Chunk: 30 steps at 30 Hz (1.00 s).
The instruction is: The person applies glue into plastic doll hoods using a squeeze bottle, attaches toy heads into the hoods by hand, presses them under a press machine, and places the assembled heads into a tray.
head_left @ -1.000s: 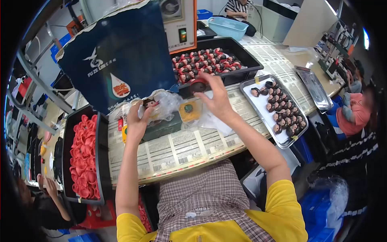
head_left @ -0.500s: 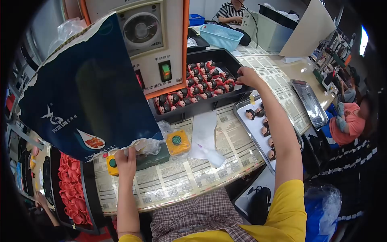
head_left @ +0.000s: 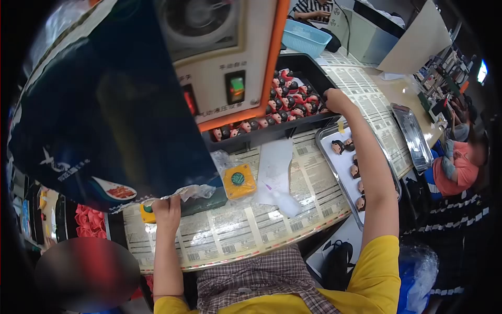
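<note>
My left hand (head_left: 167, 213) is at the torn lower edge of a dark blue cardboard sheet (head_left: 68, 120), beside crumpled clear plastic (head_left: 197, 192); its fingertips are partly hidden. Close to it is a yellow button box (head_left: 148, 213) on a dark green base (head_left: 206, 201). A second yellow box with a green button (head_left: 238, 179) sits to the right. My right hand (head_left: 341, 102) is curled over the right end of a black tray (head_left: 293, 127), which holds rows of small black-haired doll heads (head_left: 285, 102) with red parts. Below my right forearm, a metal tray (head_left: 329, 163) carries several doll heads on white paper.
The orange-edged machine (head_left: 209, 68) stands in front, its switches lit. Red pieces (head_left: 90, 221) fill a bin at left; a blurred dark-and-red shape (head_left: 89, 272) covers the lower left. A blue basket (head_left: 306, 39), another metal tray (head_left: 410, 136) and co-workers are farther off.
The view has shifted, so the machine and cardboard look larger and most things sit farther right. The blurred shape has appeared at lower left. Both hands keep about the same places.
</note>
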Each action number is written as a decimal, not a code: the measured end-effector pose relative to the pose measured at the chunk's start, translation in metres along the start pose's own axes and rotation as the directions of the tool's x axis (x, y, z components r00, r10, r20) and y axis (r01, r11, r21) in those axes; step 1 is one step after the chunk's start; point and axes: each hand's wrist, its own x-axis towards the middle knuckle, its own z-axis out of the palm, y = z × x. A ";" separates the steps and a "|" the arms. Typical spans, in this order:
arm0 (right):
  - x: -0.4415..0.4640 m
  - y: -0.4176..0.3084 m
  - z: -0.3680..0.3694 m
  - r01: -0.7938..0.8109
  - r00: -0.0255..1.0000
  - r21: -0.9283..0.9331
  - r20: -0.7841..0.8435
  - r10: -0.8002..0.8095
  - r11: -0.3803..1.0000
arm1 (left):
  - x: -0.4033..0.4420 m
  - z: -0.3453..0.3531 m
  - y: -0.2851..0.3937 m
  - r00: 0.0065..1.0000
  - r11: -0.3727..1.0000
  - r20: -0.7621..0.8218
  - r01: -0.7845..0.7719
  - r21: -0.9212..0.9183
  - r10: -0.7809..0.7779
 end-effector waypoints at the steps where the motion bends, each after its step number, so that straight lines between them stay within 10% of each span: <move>1: -0.008 -0.006 -0.008 0.042 0.998 -0.046 -0.050 -0.044 0.998 | 0.004 -0.004 0.020 0.991 0.986 0.002 0.135 -0.093 -0.135; 3: -0.043 -0.029 -0.021 0.247 0.918 0.010 -0.321 -0.231 0.969 | 0.008 0.006 0.009 0.965 0.985 -0.205 -0.146 0.090 0.162; 7: -0.145 -0.135 -0.051 0.615 0.758 0.337 -0.504 -0.414 0.713 | 0.017 -0.002 0.027 0.978 0.983 -0.121 -0.178 -0.040 0.172; 13: -0.243 -0.228 -0.007 0.817 0.563 0.258 -0.556 -0.612 0.517 | -0.011 -0.032 0.043 0.969 0.972 -0.081 -0.230 0.048 0.233; 24: -0.263 -0.237 0.002 0.767 0.615 0.226 -0.530 -0.584 0.601 | -0.118 -0.198 0.104 0.852 0.891 -0.270 -0.450 0.058 0.448; 30: -0.350 -0.186 -0.153 0.921 0.252 0.224 -0.967 -0.048 0.317 | -0.151 -0.254 0.213 0.632 0.654 -0.194 -0.751 0.084 0.750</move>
